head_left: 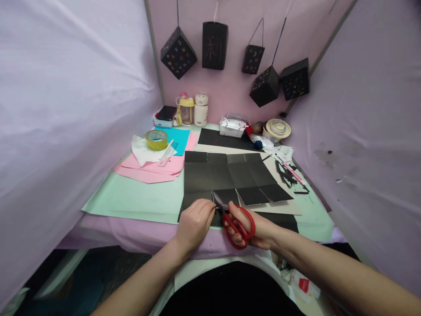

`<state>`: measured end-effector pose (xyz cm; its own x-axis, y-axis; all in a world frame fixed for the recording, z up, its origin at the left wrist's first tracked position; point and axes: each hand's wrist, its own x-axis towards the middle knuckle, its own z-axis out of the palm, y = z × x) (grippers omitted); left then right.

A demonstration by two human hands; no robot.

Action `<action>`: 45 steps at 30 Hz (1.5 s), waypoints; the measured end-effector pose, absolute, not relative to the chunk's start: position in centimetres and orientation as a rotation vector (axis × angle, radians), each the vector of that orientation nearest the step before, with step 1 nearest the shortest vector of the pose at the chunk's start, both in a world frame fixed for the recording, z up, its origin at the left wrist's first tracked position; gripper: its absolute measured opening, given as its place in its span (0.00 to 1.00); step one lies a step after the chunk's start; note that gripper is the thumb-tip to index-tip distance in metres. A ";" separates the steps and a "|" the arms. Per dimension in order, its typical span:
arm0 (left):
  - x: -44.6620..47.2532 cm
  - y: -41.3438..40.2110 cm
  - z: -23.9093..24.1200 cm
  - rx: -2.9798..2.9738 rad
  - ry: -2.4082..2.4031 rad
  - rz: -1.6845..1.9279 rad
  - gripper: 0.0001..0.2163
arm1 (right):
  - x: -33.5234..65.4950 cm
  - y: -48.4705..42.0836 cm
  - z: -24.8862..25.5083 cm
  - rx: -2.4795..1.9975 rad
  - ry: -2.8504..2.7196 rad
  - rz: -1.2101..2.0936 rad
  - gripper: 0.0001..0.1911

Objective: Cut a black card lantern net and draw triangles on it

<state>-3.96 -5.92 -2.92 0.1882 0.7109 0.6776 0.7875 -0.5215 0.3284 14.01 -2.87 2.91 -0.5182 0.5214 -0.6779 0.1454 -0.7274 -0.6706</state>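
Observation:
A creased sheet of black cardstock (220, 173) lies in front of me, with slits cut along its near and far edges that leave separate flaps. My right hand (241, 224) grips red-handled scissors (252, 226), their blades at a slit in the near edge. Just left of the blades, my left hand (197, 219) pinches the near flap of the sheet between thumb and fingers. Two cut flaps (252, 196) to the right of the scissors stand slightly raised. Under the sheet, another black piece (283, 221) shows along the front.
Left are pink sheets (148, 173), blue paper (179, 136) and a tape roll (156, 140). Behind stand a cream bottle (201, 112), a yellow-lidded cup (187, 112) and a box of markers (233, 126). Black scraps (286, 173) and a pink pen (294, 172) lie right. Decorated black boxes (179, 52) hang above.

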 end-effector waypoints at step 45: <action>-5.0 4.2 0.5 -2.996 -1.837 -1.263 0.04 | 16.9 -6.5 2.4 -1.357 -0.908 2.570 0.34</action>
